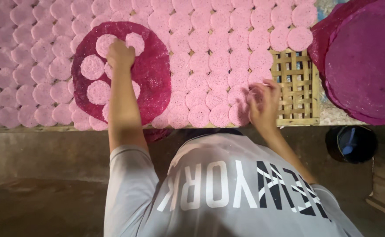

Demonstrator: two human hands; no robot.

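A large dark magenta sheet (pixel 150 72) with several round holes cut in it lies over rows of pale pink discs (pixel 210 57) on a woven bamboo mat (pixel 295 83). My left hand (pixel 120 55) presses down on the sheet near its upper holes, fingers curled; what is under them is hidden. My right hand (pixel 262 101) is at the right end of the disc rows, fingertips pinching the edge of a pale pink disc (pixel 250 94) beside the bare part of the mat.
A stack of big dark magenta sheets (pixel 363 61) lies at the right. A dark round container (pixel 352 144) with a blue object inside stands on the floor below it. My grey shirt fills the lower middle. The mat's near edge runs just before my arms.
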